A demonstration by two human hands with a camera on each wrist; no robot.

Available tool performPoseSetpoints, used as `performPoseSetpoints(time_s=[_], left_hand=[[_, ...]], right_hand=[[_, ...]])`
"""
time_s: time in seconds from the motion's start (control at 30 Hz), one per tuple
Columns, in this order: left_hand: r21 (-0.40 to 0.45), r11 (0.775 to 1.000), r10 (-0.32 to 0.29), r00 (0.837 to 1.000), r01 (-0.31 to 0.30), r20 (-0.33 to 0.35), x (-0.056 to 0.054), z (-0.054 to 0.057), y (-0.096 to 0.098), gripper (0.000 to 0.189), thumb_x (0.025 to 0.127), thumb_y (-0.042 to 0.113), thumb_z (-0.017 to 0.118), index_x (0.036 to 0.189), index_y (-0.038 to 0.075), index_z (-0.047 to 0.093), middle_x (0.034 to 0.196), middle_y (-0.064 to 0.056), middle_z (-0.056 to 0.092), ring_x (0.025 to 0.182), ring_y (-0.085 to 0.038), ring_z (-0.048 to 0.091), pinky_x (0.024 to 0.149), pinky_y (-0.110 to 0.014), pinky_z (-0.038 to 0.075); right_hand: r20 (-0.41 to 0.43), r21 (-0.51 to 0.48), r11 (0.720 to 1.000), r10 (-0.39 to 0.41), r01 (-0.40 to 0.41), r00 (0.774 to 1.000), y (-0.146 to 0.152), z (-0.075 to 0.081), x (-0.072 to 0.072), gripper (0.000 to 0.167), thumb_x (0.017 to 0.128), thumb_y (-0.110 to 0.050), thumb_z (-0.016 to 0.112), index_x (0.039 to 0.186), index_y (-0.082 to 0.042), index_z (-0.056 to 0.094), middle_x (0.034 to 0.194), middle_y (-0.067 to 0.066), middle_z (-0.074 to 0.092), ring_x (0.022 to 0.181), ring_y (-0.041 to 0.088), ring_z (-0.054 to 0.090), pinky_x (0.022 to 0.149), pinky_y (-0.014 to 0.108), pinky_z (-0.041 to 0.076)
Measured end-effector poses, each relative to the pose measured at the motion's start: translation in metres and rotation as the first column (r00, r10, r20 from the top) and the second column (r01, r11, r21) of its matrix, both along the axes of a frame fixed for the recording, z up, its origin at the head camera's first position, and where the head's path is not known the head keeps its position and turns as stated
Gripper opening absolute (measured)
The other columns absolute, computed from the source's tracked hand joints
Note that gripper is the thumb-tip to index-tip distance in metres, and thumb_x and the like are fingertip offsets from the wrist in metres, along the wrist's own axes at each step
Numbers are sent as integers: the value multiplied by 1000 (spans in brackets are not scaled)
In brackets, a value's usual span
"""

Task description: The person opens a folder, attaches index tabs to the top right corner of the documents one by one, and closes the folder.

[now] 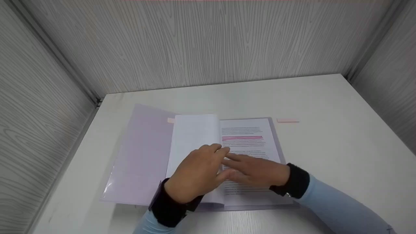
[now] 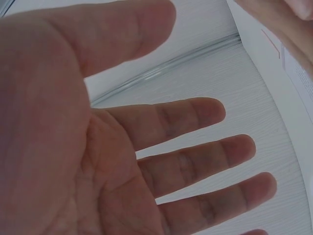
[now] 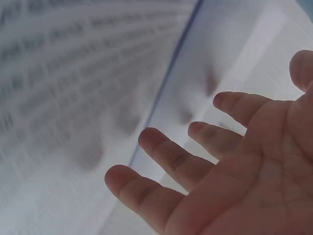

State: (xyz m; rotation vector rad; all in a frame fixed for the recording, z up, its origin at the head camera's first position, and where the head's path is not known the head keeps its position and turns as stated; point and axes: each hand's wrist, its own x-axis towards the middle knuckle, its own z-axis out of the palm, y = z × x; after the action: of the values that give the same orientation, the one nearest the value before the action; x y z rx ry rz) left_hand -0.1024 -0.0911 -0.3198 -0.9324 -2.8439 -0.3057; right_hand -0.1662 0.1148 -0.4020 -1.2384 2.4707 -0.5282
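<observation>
A pale purple document folder lies spread on the table. Over its left side a blank white sheet is turned back, curving up at the fold. On the right a printed page shows two pink highlighted lines. My left hand, back upward, reaches over the turned sheet near the fold; its fingers look straight and spread in the left wrist view. Reaching in from the right, my right hand is over the printed page, its fingertips overlapping the left hand's. Its fingers are extended and apart beside the paper.
A small pinkish tab sticks out from the turned sheet's left edge. Another flat pink strip lies on the table to the folder's right. Wood-grain panels wall in the white tabletop at the back and both sides.
</observation>
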Motion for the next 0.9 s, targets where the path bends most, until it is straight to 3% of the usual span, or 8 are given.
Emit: performPoseSetpoints(time_s=[0.17,0.27,0.4,0.5,0.6,0.7,0.8,0.9], left_hand=[[-2,1000,23,1000,-24,-13,0,3,0,54,91,43,64,127,4,59,119,-10,63,105,-23,62,88,-35,51],[7,1000,27,999,-27,-17,0,4,0,53,90,41,65,127,4,59,120,-10,63,106,-23,62,88,-35,51],[26,1000,7,999,-6,-43,0,3,1,50,90,39,66,125,4,59,119,-10,64,105,-22,62,87,-34,51],[43,999,-13,997,16,-74,-1,2,2,48,91,37,65,123,3,60,116,-9,64,103,-21,62,86,-32,51],[72,997,-28,994,35,-105,-2,2,1,46,90,36,66,122,3,60,114,-8,65,102,-20,63,84,-32,52],[102,993,-38,990,52,-135,-5,2,1,47,90,34,67,124,3,59,113,-8,65,101,-20,63,84,-31,52],[124,990,-44,987,64,-157,-8,1,0,48,90,32,67,126,3,57,111,-7,66,100,-19,63,84,-31,52],[138,988,-41,985,65,-169,-12,-1,-2,47,90,30,67,127,3,57,110,-7,66,100,-19,62,83,-30,52]], right_hand=[[26,-21,973,-231,231,973,36,20,-35,68,95,-62,40,148,-21,38,147,0,43,131,20,44,103,46,39],[24,-68,916,-395,395,919,70,22,-64,58,97,-50,48,139,-11,51,132,9,57,115,25,56,91,48,47],[13,-128,821,-560,556,829,116,15,-96,44,98,-33,53,128,-1,57,120,17,61,106,31,57,84,48,47],[4,-121,760,-643,639,766,139,6,-109,41,98,-28,53,125,2,57,117,21,60,103,34,54,83,50,45],[24,-78,729,-680,680,733,151,-2,-117,44,97,-28,53,129,2,54,123,26,52,105,37,50,86,53,43],[24,-36,746,-664,665,747,157,-9,-121,51,99,-32,50,138,1,46,138,32,36,119,44,43,95,60,38],[-23,26,797,-603,604,797,161,-13,-122,55,102,-35,42,144,1,38,148,33,22,131,49,32,103,62,29],[-42,92,829,-550,552,834,163,-15,-123,52,104,-30,37,146,0,36,150,31,22,136,50,24,106,61,24]])
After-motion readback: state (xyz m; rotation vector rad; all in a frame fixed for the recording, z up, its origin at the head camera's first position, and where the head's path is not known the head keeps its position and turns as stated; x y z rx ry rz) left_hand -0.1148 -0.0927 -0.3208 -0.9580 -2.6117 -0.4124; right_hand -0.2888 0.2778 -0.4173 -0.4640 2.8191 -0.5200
